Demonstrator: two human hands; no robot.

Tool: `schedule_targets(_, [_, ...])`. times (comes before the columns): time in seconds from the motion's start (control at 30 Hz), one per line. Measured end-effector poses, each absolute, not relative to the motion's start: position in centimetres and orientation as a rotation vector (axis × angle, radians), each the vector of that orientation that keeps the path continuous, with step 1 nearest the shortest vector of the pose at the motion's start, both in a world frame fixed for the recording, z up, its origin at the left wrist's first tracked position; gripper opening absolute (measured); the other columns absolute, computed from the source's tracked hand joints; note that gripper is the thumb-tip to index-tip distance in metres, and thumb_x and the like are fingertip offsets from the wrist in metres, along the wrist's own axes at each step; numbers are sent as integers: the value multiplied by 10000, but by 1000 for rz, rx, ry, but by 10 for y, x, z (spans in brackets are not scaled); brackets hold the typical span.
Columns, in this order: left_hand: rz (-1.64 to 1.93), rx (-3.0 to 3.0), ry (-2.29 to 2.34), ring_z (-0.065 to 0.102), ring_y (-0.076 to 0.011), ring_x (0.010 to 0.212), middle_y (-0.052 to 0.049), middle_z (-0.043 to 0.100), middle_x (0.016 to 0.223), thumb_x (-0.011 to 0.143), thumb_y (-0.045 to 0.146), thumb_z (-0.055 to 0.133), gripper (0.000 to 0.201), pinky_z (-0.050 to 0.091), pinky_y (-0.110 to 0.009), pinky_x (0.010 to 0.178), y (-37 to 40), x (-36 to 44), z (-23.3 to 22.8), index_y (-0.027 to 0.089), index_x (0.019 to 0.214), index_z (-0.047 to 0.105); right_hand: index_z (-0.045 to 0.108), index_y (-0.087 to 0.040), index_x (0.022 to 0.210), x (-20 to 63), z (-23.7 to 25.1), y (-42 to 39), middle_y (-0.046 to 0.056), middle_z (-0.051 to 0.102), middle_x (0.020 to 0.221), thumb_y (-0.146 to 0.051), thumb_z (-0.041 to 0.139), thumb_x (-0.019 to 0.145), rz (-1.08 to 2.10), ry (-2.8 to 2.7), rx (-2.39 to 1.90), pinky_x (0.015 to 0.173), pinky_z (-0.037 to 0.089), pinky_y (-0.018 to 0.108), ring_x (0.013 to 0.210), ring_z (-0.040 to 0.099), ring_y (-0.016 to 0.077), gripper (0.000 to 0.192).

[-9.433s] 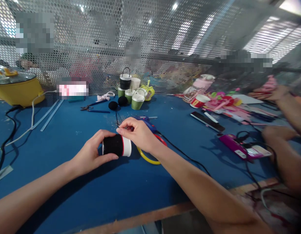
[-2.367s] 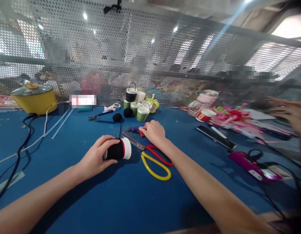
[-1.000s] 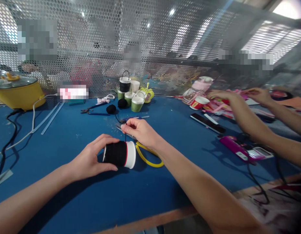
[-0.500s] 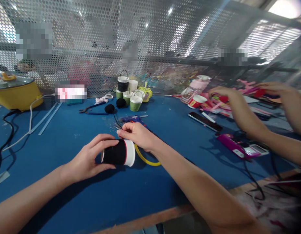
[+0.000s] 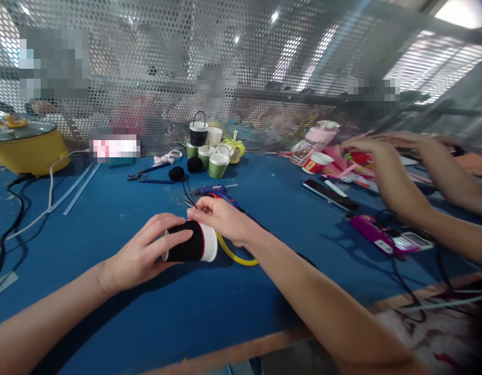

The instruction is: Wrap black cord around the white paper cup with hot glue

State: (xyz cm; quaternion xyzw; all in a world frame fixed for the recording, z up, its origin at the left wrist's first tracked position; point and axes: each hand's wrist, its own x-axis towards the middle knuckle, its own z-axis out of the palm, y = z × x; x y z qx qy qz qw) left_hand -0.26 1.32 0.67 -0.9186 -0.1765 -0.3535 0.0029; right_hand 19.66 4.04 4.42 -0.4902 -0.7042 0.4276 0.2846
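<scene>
A paper cup lies on its side, wrapped in black with a thin red line and a bare white rim end facing right. My left hand is closed around it from the left, fingers over the top. At the cup's upper edge, the fingers of my right hand pinch a black yarn. That yarn runs back to a small black ball; a second black ball sits beside it. Behind my right hand lies a blue glue gun. A yellow curved band lies under my right wrist.
Several small cup buckets stand at the back, near pliers. A yellow electric pot with cables is at left. On the right are a phone, a purple device, a red cup and a co-worker's hands.
The fingers of my left hand have shifted over the black wrap, and the cup has turned slightly. My right hand stays nearly in place. The co-worker's hands have moved.
</scene>
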Motion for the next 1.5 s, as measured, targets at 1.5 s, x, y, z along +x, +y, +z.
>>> schedule_targets(1.5, [-1389, -3242, -1549, 545, -209, 918, -69, 528, 1048, 765, 351, 604, 444, 474, -356, 773, 11, 4, 11, 200, 1137, 413, 371, -200, 683, 182, 37, 29, -28, 414, 655, -361, 379, 868, 732, -2044, -1281, 579, 307, 267, 611, 388, 113, 246])
